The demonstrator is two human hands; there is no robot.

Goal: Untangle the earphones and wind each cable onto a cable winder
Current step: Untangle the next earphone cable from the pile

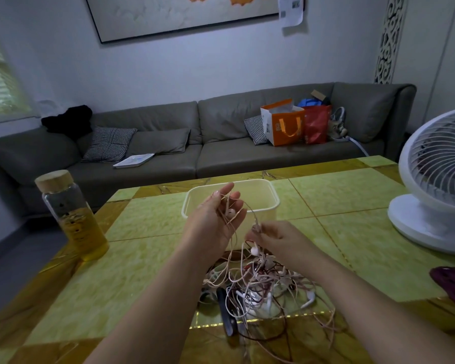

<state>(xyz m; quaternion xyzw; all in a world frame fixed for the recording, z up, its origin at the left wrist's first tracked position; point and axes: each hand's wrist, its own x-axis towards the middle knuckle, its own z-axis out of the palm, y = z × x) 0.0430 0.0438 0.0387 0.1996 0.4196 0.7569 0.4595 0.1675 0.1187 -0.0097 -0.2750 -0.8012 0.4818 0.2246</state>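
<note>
Presently the earphones (pixel 260 285) are found as one loose heap on the worktop (pixel 142 232), just in front of a pale tub (pixel 268 190), with pink, white and dark red strands crossed over one another. One pink cable (pixel 248 207) is raised out of the heap and shared between both hands. The left hand (pixel 216 216) is held palm up with fingers nearly straight and spread; the cable is draped over and between them, and a white earbud (pixel 231 212) lies in the palm, carried rather than gripped. The right hand (pixel 276 237) is closed in a pinch of thumb and fingertips on the same cable at a small thickened part, whose nature cannot be told. Between the hands the cable hangs in a slack arc. The wire is judged very light, thin and limp: no shape will be kept, loops will catch on neighbouring strands, and any firm pull is expected to tighten knots rather than free them. The joints at buds and plug are judged the weak points. Hold is best taken on the wire just behind a bud, and that free end fed back through the loops. A dark strip (pixel 226 313) lies at the near edge of the heap; whether it is a winder cannot be told. No cable is seen wound.
</note>
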